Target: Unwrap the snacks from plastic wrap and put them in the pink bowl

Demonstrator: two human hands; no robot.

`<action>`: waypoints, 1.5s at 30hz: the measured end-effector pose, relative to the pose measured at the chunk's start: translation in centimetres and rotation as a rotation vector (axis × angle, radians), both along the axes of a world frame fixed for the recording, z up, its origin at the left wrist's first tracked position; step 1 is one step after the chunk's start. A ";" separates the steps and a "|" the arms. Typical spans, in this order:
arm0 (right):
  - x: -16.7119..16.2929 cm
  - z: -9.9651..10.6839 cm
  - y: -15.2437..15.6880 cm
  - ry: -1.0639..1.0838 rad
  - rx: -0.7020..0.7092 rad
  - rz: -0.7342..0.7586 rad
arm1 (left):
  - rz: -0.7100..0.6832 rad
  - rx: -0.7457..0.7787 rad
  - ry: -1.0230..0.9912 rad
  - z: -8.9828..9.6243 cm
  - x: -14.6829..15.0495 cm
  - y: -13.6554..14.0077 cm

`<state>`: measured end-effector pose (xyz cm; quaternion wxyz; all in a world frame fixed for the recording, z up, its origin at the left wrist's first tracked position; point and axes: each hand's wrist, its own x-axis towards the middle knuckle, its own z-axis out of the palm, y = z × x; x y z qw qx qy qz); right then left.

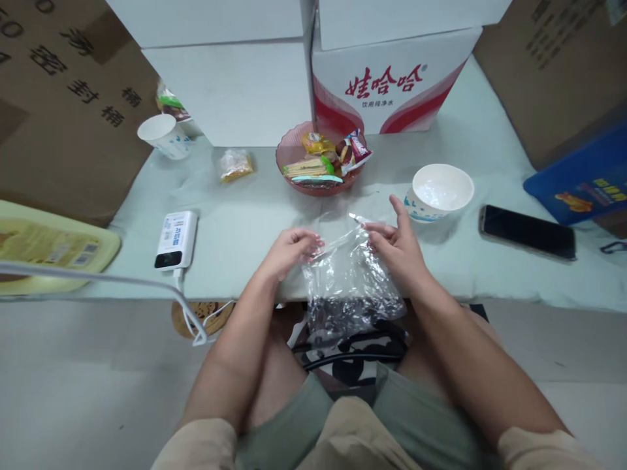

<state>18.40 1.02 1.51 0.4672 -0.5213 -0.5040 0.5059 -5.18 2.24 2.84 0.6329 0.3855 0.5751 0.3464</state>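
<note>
At the table's near edge, my left hand (289, 251) and right hand (399, 245) pinch the crinkled clear plastic bag (347, 287) of dark bits by its mouth, keeping it upright.

Clear plastic bag (350, 274), dark contents at bottom. Pink translucent bowl (289, 166) with yellow, red, green snack wrappers. White paper cups (443, 189) with blue print. White box (392, 81), red lettering and swirls. Black phone (528, 232). White power bank (176, 239). Pale green tablecloth (255, 215).

Bare forearms run up from the lower frame to the left hand (289, 251) and right hand (399, 248), with beige short sleeves at the bottom corners and grey-green shorts between them.
</note>
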 end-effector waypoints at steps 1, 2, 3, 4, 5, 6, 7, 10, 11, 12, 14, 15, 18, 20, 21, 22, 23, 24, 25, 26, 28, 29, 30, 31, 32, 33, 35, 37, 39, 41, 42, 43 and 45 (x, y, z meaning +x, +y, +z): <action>0.1 -0.1 0.1 -0.002 -0.013 -0.013 | 0.061 0.017 0.025 0.0 -0.1 0.1; 0.3 -0.2 0.2 -0.011 -0.029 -0.033 | 0.117 0.033 0.045 0.0 -0.3 0.3; 0.4 -0.3 0.2 -0.025 -0.044 -0.059 | 0.161 0.045 0.063 0.1 -0.6 0.6; 0.6 -0.4 0.3 -0.042 -0.057 -0.085 | 0.189 0.049 0.080 0.2 -0.9 0.9; 0.7 -0.4 0.3 -0.058 -0.067 -0.109 | 0.205 0.044 0.093 0.3 -1.4 1.1; 0.9 -0.4 0.4 -0.070 -0.074 -0.126 | 0.215 0.034 0.099 0.5 -1.8 1.3; 1.0 -0.3 0.4 -0.076 -0.077 -0.138 | 0.227 0.022 0.090 0.7 -2.3 1.4; 1.4 -0.2 0.5 -0.056 -0.075 -0.168 | 0.294 0.021 -0.021 1.1 -3.4 1.2; 1.5 -0.2 0.5 -0.046 -0.070 -0.182 | 0.296 0.026 -0.064 1.1 -3.6 0.9; 1.6 -0.2 0.6 -0.037 -0.064 -0.196 | 0.271 0.023 -0.091 1.1 -3.7 0.7; 1.8 -0.2 0.6 -0.034 -0.049 -0.216 | 0.171 0.014 -0.081 1.1 -3.9 0.1; 1.9 -0.1 0.5 -0.039 -0.035 -0.213 | 0.125 0.030 -0.057 1.0 -4.0 -0.1; 2.5 0.0 0.3 -0.068 0.045 -0.135 | 0.098 0.188 -0.004 0.6 -4.3 -0.5; 2.8 0.0 0.2 -0.108 0.120 -0.020 | 0.114 0.311 0.016 0.4 -4.6 -0.6; 3.0 0.0 0.2 -0.144 0.157 0.041 | 0.109 0.355 0.044 0.3 -4.8 -0.7; 3.1 -0.1 0.2 -0.198 0.193 0.090 | 0.098 0.391 0.091 0.1 -4.9 -0.8; 3.2 -0.3 0.2 -0.268 0.226 0.116 | 0.083 0.420 0.157 0.0 -5.1 -0.9; 3.2 -0.5 0.2 -0.350 0.256 0.116 | 0.071 0.447 0.236 -0.1 -5.2 -1.1; 3.2 -0.7 0.3 -0.433 0.283 0.098 | 0.061 0.472 0.319 -0.2 -5.4 -1.2; 3.1 -0.8 0.4 -0.507 0.305 0.072 | 0.053 0.499 0.397 -0.3 -5.5 -1.4; 3.0 -0.9 0.4 -0.602 0.353 0.004 | 0.042 0.561 0.514 -0.4 -5.7 -1.6; 2.9 -0.8 0.4 -0.629 0.387 -0.037 | 0.048 0.599 0.554 -0.3 -5.8 -1.6; 2.8 -0.7 0.4 -0.649 0.431 -0.084 | 0.066 0.643 0.580 -0.1 -5.9 -1.7; 2.7 -0.4 0.3 -0.666 0.479 -0.127 | 0.093 0.688 0.586 0.0 -6.0 -1.8; 2.7 0.0 0.2 -0.676 0.528 -0.150 | 0.121 0.724 0.563 0.2 -6.1 -1.8; 2.7 0.3 0.0 -0.673 0.566 -0.137 | 0.145 0.743 0.503 0.4 -6.1 -1.9; 2.7 0.8 -0.4 -0.593 0.570 -0.006 | 0.163 0.699 0.297 0.7 -5.8 -2.0; 2.7 1.0 -0.8 -0.433 0.489 0.174 | 0.173 0.567 0.087 0.9 -5.3 -2.0; 2.6 0.8 -1.0 -0.301 0.389 0.286 | 0.193 0.445 0.004 0.9 -4.7 -1.8; 2.5 0.4 -1.0 -0.252 0.302 0.308 | 0.222 0.403 0.046 0.7 -4.3 -1.3; 2.4 0.2 -1.0 -0.243 0.259 0.293 | 0.241 0.408 0.086 0.6 -4.1 -1.1; 2.3 0.1 -0.8 -0.229 0.215 0.264 | 0.264 0.417 0.125 0.5 -4.0 -0.9; 2.3 0.0 -0.5 -0.176 0.141 0.175 | 0.297 0.419 0.174 0.3 -4.0 -0.4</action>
